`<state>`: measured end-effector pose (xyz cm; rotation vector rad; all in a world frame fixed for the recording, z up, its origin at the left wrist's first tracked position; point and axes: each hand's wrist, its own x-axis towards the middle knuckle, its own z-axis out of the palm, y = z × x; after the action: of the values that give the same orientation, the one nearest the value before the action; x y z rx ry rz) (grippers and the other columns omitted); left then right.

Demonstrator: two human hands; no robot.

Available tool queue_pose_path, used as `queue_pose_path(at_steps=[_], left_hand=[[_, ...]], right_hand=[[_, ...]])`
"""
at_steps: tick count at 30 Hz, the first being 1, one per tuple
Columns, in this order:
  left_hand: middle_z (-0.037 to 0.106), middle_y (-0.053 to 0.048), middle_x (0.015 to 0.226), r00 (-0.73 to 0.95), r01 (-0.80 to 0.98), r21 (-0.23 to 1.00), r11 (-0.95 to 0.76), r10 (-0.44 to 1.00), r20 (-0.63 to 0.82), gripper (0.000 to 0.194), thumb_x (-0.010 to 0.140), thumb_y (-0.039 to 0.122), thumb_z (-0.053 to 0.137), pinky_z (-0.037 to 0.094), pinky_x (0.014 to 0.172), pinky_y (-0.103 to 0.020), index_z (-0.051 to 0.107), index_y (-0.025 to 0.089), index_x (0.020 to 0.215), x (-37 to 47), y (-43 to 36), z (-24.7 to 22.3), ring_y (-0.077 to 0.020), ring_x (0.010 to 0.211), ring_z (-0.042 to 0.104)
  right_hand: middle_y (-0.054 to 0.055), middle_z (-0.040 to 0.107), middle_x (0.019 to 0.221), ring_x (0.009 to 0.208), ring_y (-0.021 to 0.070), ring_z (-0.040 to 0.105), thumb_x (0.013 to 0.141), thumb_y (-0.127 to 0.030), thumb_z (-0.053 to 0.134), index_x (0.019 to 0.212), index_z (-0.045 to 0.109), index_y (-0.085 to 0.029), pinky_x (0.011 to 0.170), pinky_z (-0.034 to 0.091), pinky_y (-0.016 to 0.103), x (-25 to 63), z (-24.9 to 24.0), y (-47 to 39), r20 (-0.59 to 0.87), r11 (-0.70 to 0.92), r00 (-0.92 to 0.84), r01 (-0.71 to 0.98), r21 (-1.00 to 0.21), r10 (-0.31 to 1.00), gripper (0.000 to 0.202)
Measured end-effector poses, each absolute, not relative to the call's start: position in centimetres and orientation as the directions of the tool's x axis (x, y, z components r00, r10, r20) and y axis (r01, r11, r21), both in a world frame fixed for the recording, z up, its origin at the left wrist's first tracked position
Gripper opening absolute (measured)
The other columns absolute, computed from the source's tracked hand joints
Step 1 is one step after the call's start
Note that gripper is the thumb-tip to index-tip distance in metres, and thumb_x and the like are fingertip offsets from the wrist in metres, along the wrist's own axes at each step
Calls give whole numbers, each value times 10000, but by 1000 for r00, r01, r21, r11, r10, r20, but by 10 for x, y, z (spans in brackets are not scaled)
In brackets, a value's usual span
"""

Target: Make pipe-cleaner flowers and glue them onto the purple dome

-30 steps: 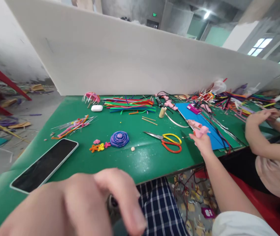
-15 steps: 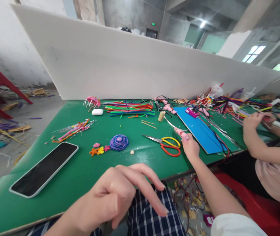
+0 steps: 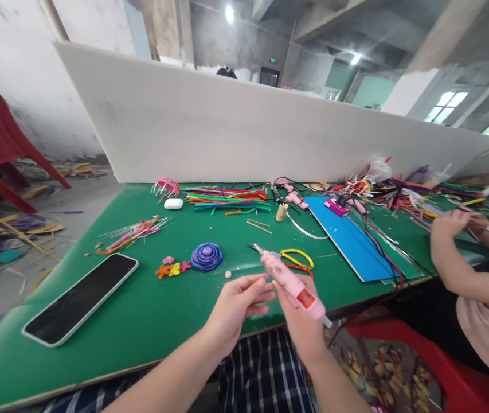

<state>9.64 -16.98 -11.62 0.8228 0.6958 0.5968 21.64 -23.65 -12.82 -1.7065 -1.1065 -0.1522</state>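
A pink glue gun [image 3: 289, 281] is in my right hand [image 3: 302, 312], its metal nozzle pointing up and left over the scissors [image 3: 298, 255]. Beside it, close to the gun, my left hand [image 3: 238, 304] has its thumb and fingertips brought together; anything between them is too small to make out. Beyond my hands, a blue and purple spiral dome [image 3: 207, 256] lies on the green table [image 3: 162, 327]. Small orange, yellow and pink flowers [image 3: 174, 269] sit left of the dome. A small pale ball [image 3: 227, 275] rests to the dome's right.
A phone [image 3: 81, 298] lies at the left, near loose thin sticks [image 3: 136, 235]. Pipe cleaners [image 3: 227, 198] are piled at the back by a white case [image 3: 173, 203]. A blue board [image 3: 347, 238] with cables lies at right, before another person's arm [image 3: 463, 264].
My right hand has lifted the pink glue gun and brought it left, beside my left hand. The left hand has turned and its fingertips have come together. The view has shifted slightly.
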Motion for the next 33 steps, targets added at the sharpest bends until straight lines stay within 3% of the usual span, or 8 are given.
queue_pose_path(at_steps=[7, 14, 18, 21, 24, 26, 29, 33], left_hand=[[661, -44, 663, 582, -309, 822, 478, 779, -235, 235, 562, 262, 789, 496, 583, -199, 677, 99, 689, 88, -164, -128, -99, 577, 591], [641, -17, 617, 493, -406, 818, 409, 851, -181, 207, 503, 207, 765, 472, 595, -224, 654, 115, 652, 88, -162, -127, -122, 578, 580], [662, -26, 689, 350, -324, 929, 181, 935, -60, 222, 601, 262, 737, 461, 609, -217, 674, 133, 771, 72, -142, -113, -117, 612, 576], [691, -41, 808, 109, -55, 988, -143, 983, 149, 299, 678, 357, 684, 476, 706, -252, 680, 171, 912, 32, -96, -95, -162, 738, 617], [689, -27, 882, -72, 486, 808, -334, 906, 418, 307, 766, 390, 577, 454, 782, -283, 676, 189, 975, -18, -37, -83, -197, 828, 614], [675, -29, 900, 32, 769, 562, -306, 895, 445, 342, 830, 372, 477, 436, 801, -329, 659, 143, 1008, -47, -5, -83, -225, 856, 599], [656, -51, 966, 228, 911, 279, -303, 935, 273, 357, 866, 304, 396, 439, 765, -345, 640, 107, 1037, -71, 22, -94, -269, 919, 579], [674, -79, 895, 236, 939, 207, -276, 951, 198, 371, 863, 316, 409, 451, 717, -336, 661, 83, 1004, -80, 35, -114, -293, 868, 603]], right_hand=[[-6, 627, 646, 529, 126, 571, 795, -294, 545, 784, 574, -207, 489, 454, 223, 195, -146, -227, 682, 121, 432, 788, -604, 590, 92], [26, 688, 726, 614, 156, 636, 804, -339, 543, 836, 614, -218, 555, 498, 245, 186, -143, -227, 695, 174, 328, 819, -547, 640, 144], [35, 697, 740, 609, 175, 636, 766, -395, 568, 832, 624, -230, 550, 508, 277, 201, -143, -223, 646, 71, 457, 781, -620, 611, 186], [58, 682, 663, 563, 189, 617, 736, -455, 576, 756, 622, -195, 510, 491, 289, 242, -136, -221, 541, -94, 649, 682, -725, 535, 264], [94, 652, 574, 537, 216, 607, 676, -519, 601, 645, 618, -166, 486, 469, 304, 301, -129, -223, 382, -320, 785, 568, -758, 488, 354], [109, 679, 670, 569, 220, 621, 656, -523, 607, 752, 643, -139, 484, 466, 301, 341, -130, -225, 340, -312, 802, 527, -791, 491, 397], [108, 679, 688, 566, 217, 628, 605, -504, 645, 831, 643, -113, 422, 437, 270, 387, -139, -226, 218, -291, 815, 421, -859, 537, 452], [84, 669, 637, 584, 220, 640, 592, -439, 663, 782, 654, -128, 459, 478, 286, 416, -150, -224, 101, -336, 804, 354, -873, 586, 364]])
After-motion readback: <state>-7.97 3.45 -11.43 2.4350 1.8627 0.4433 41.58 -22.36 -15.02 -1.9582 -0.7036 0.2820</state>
